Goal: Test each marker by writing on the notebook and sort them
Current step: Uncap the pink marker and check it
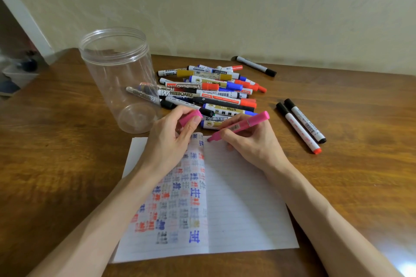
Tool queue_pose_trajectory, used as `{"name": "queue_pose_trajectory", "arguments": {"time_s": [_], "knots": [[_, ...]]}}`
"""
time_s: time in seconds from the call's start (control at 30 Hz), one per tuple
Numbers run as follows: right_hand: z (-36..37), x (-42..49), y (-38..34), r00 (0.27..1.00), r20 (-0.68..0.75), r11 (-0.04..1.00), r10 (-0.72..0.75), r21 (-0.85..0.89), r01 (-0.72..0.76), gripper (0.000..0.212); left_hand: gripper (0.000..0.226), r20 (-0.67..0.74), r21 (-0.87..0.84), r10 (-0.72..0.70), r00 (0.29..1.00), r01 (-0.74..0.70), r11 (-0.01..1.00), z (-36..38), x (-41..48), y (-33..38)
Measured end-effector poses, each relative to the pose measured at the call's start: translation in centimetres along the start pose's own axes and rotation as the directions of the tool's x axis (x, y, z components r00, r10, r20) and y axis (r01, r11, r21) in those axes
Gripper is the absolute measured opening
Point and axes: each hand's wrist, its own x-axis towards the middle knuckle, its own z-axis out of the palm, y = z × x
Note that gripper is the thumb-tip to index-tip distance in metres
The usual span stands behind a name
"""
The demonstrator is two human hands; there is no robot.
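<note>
Head view: I see the right grip (252, 141) grasping an uncapped pink plastic marker (240, 126). Its tip touches the top of the right page of the open lined paper notebook (243, 209) at 6 o'clock. The left grip (171, 139) pinches the pink cap (191, 117) and rests on the scribbled left page. On the brown wooden counter (349, 164): heap of mixed whiteboard markers (209, 92) at 12, clear plastic jar (121, 78) upright at 10. Two white markers (301, 126) lie side by side at 3.

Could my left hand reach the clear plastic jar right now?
Probably yes: the clear plastic jar stands just beside the left hand, with only bare table between. But that hand grips the pink cap, so it would likely have to drop it first.
</note>
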Motion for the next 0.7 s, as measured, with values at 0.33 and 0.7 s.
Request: {"name": "queue_pose_trajectory", "arguments": {"time_s": [0.33,0.7], "knots": [[-0.06,-0.11,-0.26,0.999,-0.038,0.998,0.003,0.067,-0.001,0.005,0.026,0.012,0.001,-0.009,1.0,0.009,1.0,-0.04,-0.03,0.22],[-0.54,0.11,-0.16,0.999,0.024,1.0,0.031,-0.003,-0.031,0.005,0.025,0.016,0.0,0.006,1.0,-0.006,1.0,-0.08,-0.02,0.5]]}}
